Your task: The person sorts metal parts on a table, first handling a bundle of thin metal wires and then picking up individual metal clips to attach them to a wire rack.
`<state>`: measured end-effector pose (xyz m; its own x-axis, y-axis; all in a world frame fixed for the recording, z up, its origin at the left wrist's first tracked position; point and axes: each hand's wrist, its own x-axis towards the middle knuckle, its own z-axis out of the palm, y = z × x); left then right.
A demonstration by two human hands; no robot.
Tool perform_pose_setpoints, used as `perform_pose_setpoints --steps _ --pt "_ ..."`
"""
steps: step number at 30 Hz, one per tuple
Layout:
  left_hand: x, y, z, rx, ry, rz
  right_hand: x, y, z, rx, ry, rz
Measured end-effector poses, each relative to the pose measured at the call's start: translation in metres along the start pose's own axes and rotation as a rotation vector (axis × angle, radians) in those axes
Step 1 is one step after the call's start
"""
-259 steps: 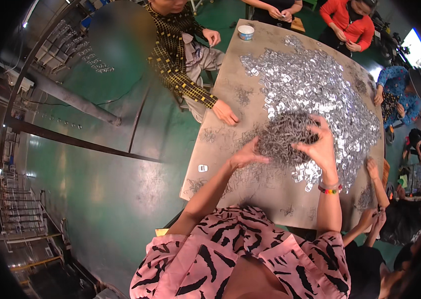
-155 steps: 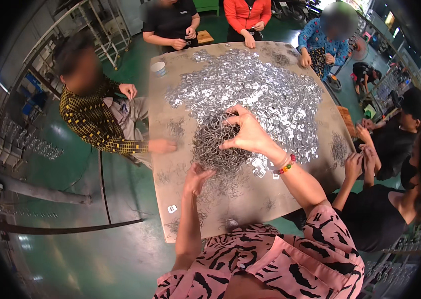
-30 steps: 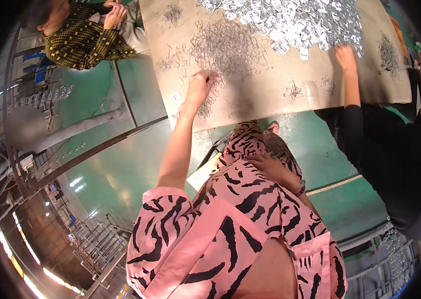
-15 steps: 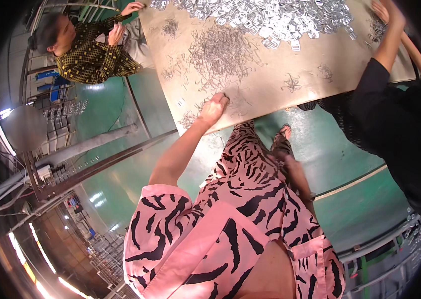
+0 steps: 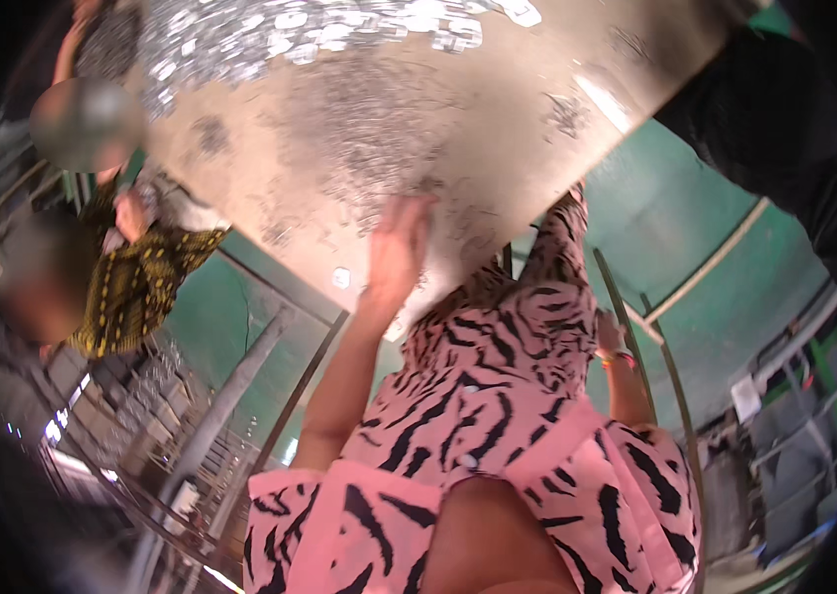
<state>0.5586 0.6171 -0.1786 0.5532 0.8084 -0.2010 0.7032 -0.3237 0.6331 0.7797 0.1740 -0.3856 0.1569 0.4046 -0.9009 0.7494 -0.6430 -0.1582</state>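
Observation:
My left hand (image 5: 399,247) lies palm down on the tan tabletop (image 5: 508,79) by its near corner, fingers stretched toward a heap of thin bent metal wire pieces (image 5: 364,129). Blur softens its fingertips, and nothing shows in its grasp. A few loose wire pieces (image 5: 473,223) are scattered just right of it. Down beside my right thigh hangs my right hand (image 5: 611,335), below the table, with a bright band at the wrist; its fingers are partly hidden and blurred. Farther back spreads a large pile of shiny metal buckle-like pieces (image 5: 290,40).
A small white label (image 5: 341,278) is stuck near the table corner. Small wire clusters (image 5: 567,116) lie toward the right edge. A person in a yellow-and-black checked top (image 5: 136,297) is at the left, one in black (image 5: 775,119) at the right. Metal rails (image 5: 230,396) stand lower left.
The view has swung, shifting the table and the co-workers. My left hand has gone from curled to stretched out on the tabletop. My right hand still hangs at my side.

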Motion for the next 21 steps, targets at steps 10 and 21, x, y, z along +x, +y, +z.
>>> perform_pose_setpoints --steps 10,21 --pt "0.021 0.03 -0.031 -0.179 0.273 -0.409 0.02 -0.019 -0.034 0.53 0.037 0.04" --pt "0.015 0.035 0.015 0.235 0.14 -0.165 0.057 0.039 -0.035 0.6 -0.066 -0.068"
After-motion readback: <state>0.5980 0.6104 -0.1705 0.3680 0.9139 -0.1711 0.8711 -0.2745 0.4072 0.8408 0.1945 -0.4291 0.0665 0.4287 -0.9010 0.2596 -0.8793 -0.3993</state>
